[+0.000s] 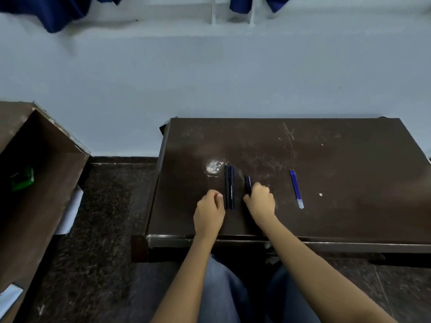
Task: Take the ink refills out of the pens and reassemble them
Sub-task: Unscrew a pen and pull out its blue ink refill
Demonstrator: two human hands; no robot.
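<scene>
- We see a dark brown table (338,159), scratched and scuffed, with both of the person's bare forearms reaching onto it from the near edge.
- A group of dark pens (229,187) lies left of the table's middle. They lie side by side, touching, with their length running away from the person.
- The left hand (210,213) rests on the table just left of these pens, its thumb close to their near half. The fingers are curled under and the thumb lies against the index finger. We see nothing in it, but we cannot tell whether it pinches some small part.
- The right hand (261,201) sits just right of the group, its fingers wrapped around one more dark pen (248,181). The far end of that pen sticks out beyond the knuckles and shows a thin blue streak; the rest is hidden in the hand.
- The blue ink refills (296,188) lie together on the table well to the right of the right hand, apart from all the pens. Their pale ends point towards the person, and we cannot count them for certain.
- A worn whitish patch (213,168) marks the tabletop just beyond and left of the pens.
- A small white speck (320,194) lies to the right of the refills.
- A second brown desk (46,183) stands at the left, with something green (22,178) in its shadow.
</scene>
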